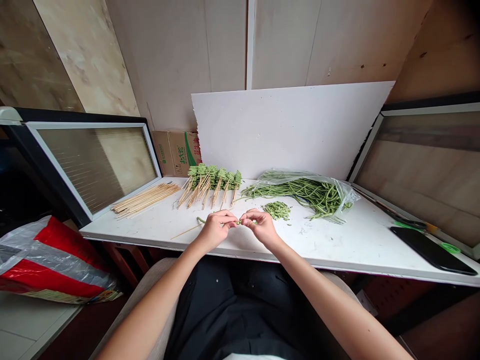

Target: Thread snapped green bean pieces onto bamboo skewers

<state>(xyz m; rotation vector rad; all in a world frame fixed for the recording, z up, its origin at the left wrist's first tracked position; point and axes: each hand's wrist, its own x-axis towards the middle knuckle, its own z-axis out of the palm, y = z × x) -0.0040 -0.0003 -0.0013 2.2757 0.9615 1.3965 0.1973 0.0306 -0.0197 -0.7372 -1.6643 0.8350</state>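
Note:
My left hand (216, 229) and my right hand (259, 227) meet near the table's front edge, fingertips almost touching. Both pinch a green bean (201, 220), whose free end sticks out to the left behind my left hand; a small green bit shows between the fingertips. A single bamboo skewer (186, 232) lies on the table, its right end hidden by my left hand. Just beyond my right hand sits a small pile of cut bean pieces (277, 210). Behind it, long green beans (318, 196) spill out of a clear plastic bag (287, 176).
Loose skewers (146, 199) lie at the left, beside stacked skewered beans (213, 177). A white board (292, 130) and a cardboard box (174, 152) stand behind. At the right are a black phone (431, 250), scissors (410, 223) and a green ring (450, 248) on the white table (322, 250).

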